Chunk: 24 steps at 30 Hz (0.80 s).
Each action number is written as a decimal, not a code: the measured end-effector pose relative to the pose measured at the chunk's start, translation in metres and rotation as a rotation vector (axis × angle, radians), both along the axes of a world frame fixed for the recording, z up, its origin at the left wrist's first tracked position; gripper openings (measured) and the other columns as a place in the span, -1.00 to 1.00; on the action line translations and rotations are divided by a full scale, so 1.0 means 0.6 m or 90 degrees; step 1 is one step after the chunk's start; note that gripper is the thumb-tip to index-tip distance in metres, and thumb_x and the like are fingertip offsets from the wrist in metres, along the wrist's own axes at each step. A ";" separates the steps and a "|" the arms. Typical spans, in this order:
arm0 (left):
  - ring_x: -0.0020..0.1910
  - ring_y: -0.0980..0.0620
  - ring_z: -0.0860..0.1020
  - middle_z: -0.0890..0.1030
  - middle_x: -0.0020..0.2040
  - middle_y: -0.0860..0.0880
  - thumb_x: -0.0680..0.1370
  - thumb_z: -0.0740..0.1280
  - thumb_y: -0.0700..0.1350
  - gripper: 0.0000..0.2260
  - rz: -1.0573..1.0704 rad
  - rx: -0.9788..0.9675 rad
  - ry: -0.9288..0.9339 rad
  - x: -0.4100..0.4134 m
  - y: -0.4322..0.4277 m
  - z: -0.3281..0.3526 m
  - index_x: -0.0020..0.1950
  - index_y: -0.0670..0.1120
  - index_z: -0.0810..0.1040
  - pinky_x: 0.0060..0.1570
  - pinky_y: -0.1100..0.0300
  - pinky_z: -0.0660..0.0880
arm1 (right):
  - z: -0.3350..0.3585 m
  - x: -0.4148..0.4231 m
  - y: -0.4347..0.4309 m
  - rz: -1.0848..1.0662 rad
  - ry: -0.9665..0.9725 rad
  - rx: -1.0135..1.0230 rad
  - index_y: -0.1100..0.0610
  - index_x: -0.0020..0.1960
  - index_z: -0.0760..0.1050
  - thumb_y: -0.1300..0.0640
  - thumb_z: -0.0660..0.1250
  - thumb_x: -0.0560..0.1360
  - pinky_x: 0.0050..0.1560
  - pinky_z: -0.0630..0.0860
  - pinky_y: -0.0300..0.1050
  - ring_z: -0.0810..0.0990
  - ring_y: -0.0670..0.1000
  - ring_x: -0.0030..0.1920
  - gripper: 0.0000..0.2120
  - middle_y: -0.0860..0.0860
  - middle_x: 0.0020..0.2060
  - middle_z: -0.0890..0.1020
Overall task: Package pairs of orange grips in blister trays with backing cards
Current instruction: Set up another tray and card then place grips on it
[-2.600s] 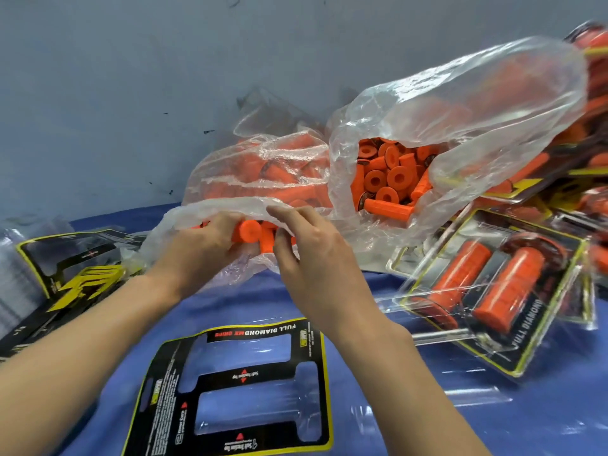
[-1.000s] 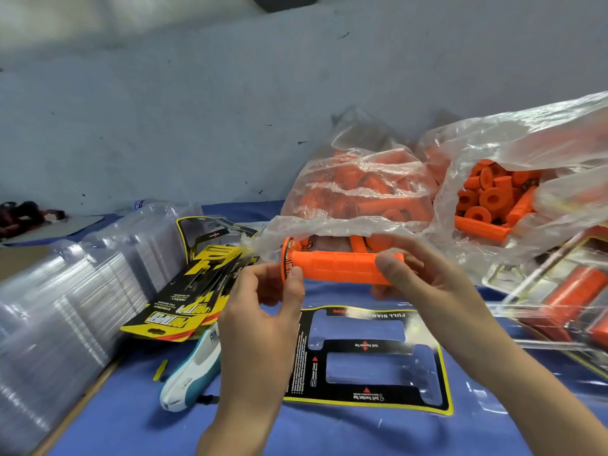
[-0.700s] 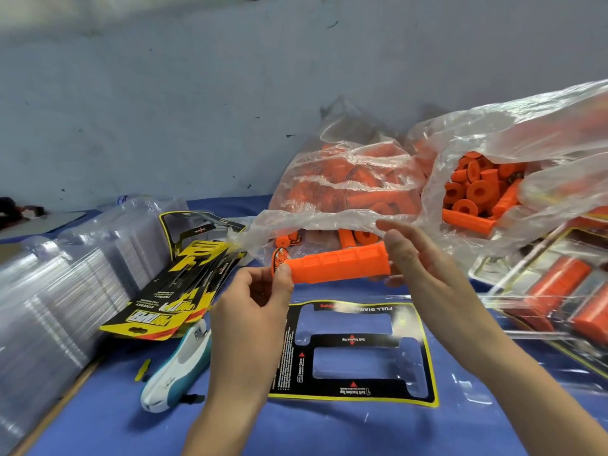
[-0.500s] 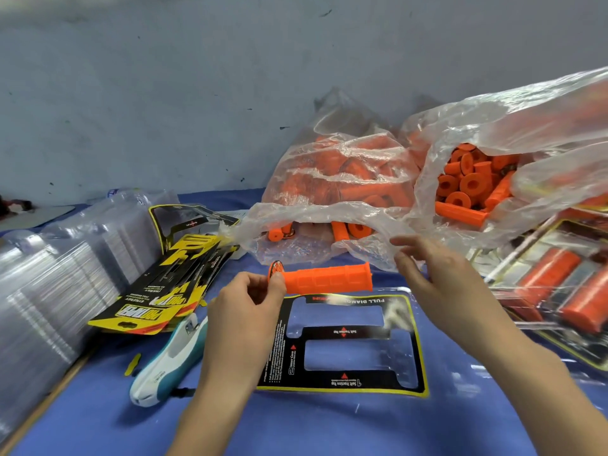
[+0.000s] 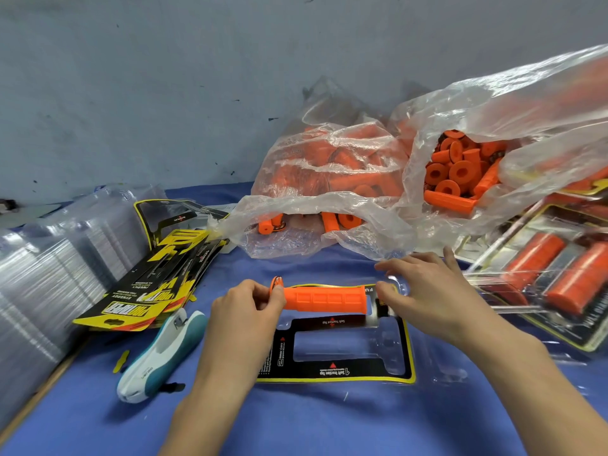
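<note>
Head view: the left hand (image 5: 245, 306) pinches the flanged end of one orange grip (image 5: 324, 298), keeping it level over the upper cavity of the blister tray (image 5: 427, 353) and its backing card (image 5: 332, 373) on the bench (image 5: 296, 422), likely for seating. The right hand (image 5: 424, 291), fingers relaxed, steadies the tray's far edge.

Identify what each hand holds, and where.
Left hand pinches the orange grip at its flanged end; right hand holds nothing.
</note>
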State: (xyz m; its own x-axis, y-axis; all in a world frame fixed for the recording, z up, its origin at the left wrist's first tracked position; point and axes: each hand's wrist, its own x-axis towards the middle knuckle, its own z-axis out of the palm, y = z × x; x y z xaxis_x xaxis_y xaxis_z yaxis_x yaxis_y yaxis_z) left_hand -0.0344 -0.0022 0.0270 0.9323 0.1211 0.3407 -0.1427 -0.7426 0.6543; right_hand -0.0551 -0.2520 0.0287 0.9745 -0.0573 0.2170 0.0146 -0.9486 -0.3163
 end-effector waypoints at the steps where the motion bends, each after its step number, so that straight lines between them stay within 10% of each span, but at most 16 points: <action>1: -0.28 0.17 0.53 0.61 -0.36 0.05 0.56 0.31 0.20 -0.67 0.001 0.001 0.002 0.000 -0.001 -0.001 -0.29 0.02 0.57 -0.36 0.36 0.31 | 0.000 0.001 0.000 0.002 -0.001 -0.001 -0.17 0.38 0.40 -0.19 0.10 0.56 0.53 -0.22 0.20 0.26 -0.02 0.42 -0.58 -0.17 0.24 0.54; 24: -0.21 0.08 0.54 0.57 -0.36 0.12 0.55 0.33 0.16 -0.68 0.000 0.021 0.062 0.005 -0.011 -0.021 -0.34 0.05 0.51 -0.28 0.13 0.40 | -0.005 0.005 0.001 0.011 -0.050 -0.053 -0.19 0.32 0.46 -0.11 0.16 0.61 0.49 0.00 0.14 0.37 0.03 0.30 -0.69 -0.15 0.17 0.55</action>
State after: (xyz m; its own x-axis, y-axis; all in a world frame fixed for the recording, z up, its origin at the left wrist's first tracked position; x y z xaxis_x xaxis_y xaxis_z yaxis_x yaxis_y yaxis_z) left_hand -0.0314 -0.0090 0.0141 0.9613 0.1109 0.2523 -0.0798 -0.7641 0.6401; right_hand -0.0521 -0.2517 0.0259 0.9550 -0.0200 0.2959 0.0521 -0.9709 -0.2339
